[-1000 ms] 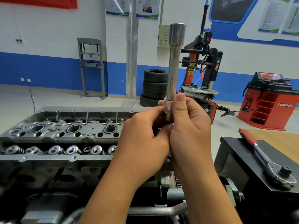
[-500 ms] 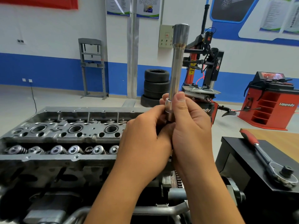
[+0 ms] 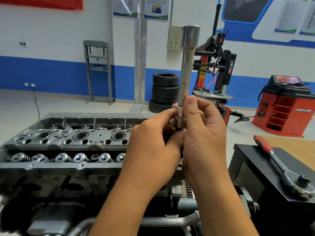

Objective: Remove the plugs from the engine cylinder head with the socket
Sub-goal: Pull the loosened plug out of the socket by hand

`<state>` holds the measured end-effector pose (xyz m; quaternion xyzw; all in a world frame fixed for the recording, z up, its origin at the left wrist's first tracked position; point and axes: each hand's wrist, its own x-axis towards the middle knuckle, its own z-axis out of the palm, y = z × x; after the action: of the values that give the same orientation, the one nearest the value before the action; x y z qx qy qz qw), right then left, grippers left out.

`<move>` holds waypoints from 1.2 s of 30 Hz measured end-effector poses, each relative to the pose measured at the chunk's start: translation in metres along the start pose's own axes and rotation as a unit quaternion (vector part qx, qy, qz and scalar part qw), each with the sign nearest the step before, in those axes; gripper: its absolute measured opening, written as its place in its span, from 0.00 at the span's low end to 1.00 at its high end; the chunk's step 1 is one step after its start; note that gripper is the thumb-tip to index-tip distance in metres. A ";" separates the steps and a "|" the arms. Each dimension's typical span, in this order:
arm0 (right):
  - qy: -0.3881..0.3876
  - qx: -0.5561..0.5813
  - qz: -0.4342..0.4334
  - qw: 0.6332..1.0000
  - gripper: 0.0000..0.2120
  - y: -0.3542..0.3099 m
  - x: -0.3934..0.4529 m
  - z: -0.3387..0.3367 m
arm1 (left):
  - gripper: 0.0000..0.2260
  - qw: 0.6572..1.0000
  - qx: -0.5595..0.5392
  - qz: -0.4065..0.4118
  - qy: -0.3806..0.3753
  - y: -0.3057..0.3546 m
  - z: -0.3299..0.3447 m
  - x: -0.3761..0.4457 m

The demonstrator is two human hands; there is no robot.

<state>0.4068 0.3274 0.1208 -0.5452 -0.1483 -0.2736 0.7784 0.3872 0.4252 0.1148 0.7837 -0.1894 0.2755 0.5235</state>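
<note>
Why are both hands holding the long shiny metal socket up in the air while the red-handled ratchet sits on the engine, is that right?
Not quite. In the head view the red-handled ratchet lies on the black box to the right, not on the grey metal cylinder head. The rest holds: the left hand and right hand hold the long shiny metal socket upright.
</note>
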 end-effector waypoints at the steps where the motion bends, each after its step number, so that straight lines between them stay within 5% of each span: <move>1: 0.004 0.006 -0.003 1.000 0.13 0.000 0.000 -0.001 | 0.14 1.000 0.000 -0.006 0.008 0.000 0.000 0.000; 11: -0.003 -0.019 0.000 1.000 0.21 0.000 0.000 -0.001 | 0.12 0.999 -0.021 0.018 -0.020 -0.002 0.000 0.000; 19: -0.001 -0.010 -0.008 1.000 0.15 -0.001 -0.001 -0.001 | 0.13 0.999 -0.010 -0.012 0.030 -0.004 0.002 0.000; 26: 0.007 -0.040 -0.016 0.999 0.16 0.002 0.001 0.001 | 0.10 0.998 -0.040 0.002 -0.047 -0.002 -0.001 0.002; 36: -0.011 -0.021 -0.016 1.000 0.13 0.000 -0.002 0.000 | 0.12 1.000 -0.022 -0.006 0.020 -0.003 0.004 -0.001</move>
<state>0.4055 0.3275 0.1197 -0.5621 -0.1595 -0.2828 0.7606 0.3895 0.4224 0.1104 0.7677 -0.1799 0.2839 0.5457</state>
